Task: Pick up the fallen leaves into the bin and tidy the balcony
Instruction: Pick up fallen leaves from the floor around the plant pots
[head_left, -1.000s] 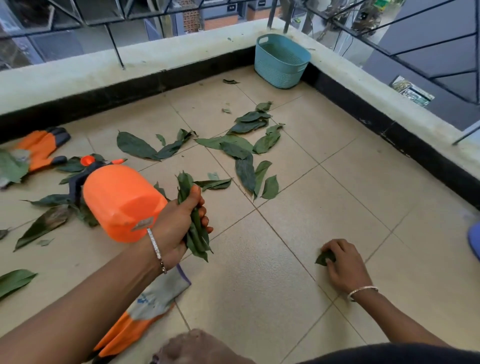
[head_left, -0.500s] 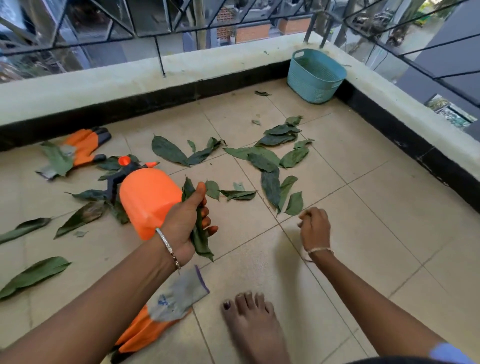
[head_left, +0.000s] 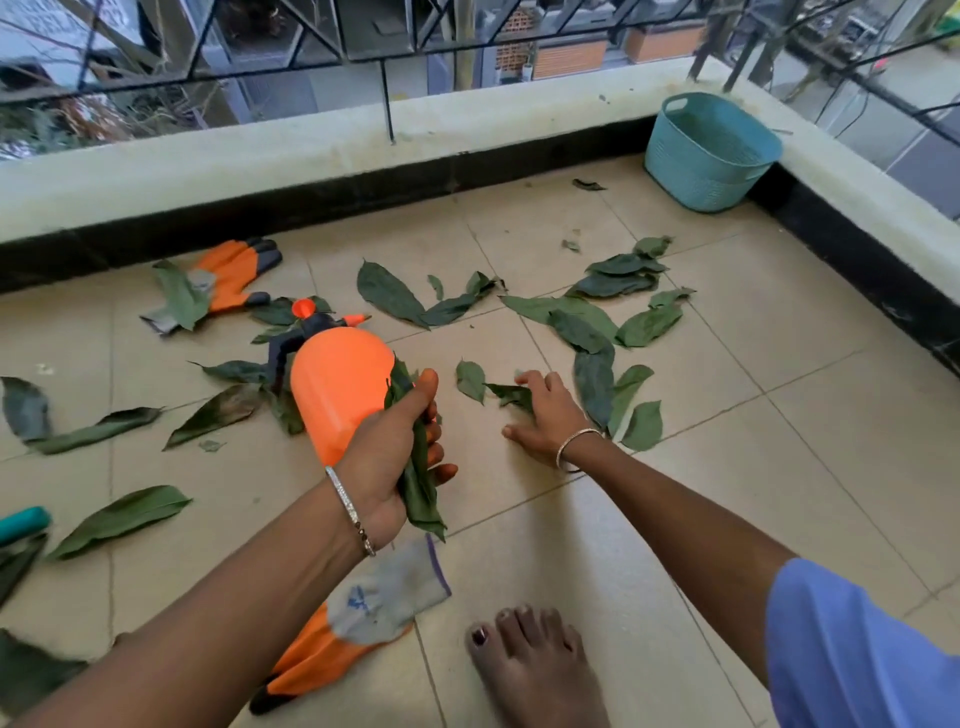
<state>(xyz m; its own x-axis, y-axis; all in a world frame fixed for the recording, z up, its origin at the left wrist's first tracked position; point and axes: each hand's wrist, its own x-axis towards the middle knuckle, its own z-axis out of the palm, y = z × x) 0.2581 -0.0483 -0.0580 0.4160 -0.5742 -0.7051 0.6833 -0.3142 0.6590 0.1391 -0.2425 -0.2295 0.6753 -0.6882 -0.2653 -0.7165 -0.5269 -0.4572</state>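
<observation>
Several green fallen leaves (head_left: 587, 322) lie scattered over the beige balcony tiles. My left hand (head_left: 389, 462) grips a bunch of gathered leaves (head_left: 418, 483) just in front of the orange spray bottle. My right hand (head_left: 545, 415) lies low on the floor with fingers spread, touching a small leaf (head_left: 511, 394). More leaves (head_left: 631, 395) lie just right of that hand. The teal bin (head_left: 706, 150) stands in the far right corner against the parapet, well beyond both hands.
An orange spray bottle (head_left: 337, 384) stands left of centre. One orange-and-grey glove (head_left: 228, 275) lies by the back wall, another (head_left: 353, 629) under my left forearm. A teal-handled tool (head_left: 21, 522) shows at the left edge. My bare foot (head_left: 535, 670) is at the bottom.
My right hand moved forward and left from the near tile to the small leaf beside the bottle, its fingers now spread. My left hand kept its leaf bunch. The view shifted closer.
</observation>
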